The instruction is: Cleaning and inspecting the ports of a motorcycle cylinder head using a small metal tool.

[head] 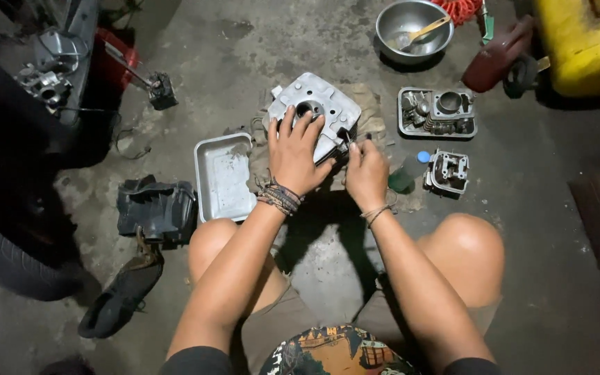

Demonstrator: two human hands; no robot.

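engine cover: a grey cast metal engine cover (317, 111) with a round hole lies on a dirty cloth (369, 121) on the concrete floor (244, 55), straight ahead between the knees
left hand: the left hand (293, 153) lies flat on the cover, fingers spread beside the hole, pressing down rather than closing round anything
right hand: the right hand (366, 173) sits at the cover's right edge, its grip pinched narrow on a small dark tool (346, 139) that touches the edge
left of the cloth: an empty rectangular metal tray (223, 177), then a black plastic housing (155, 208)
right of the cloth: a tray of engine parts (437, 112), with a small cylinder head (447, 171) below it and a blue cap (423, 157) just beside that
far side: a steel bowl (413, 26) holding a wooden-handled tool
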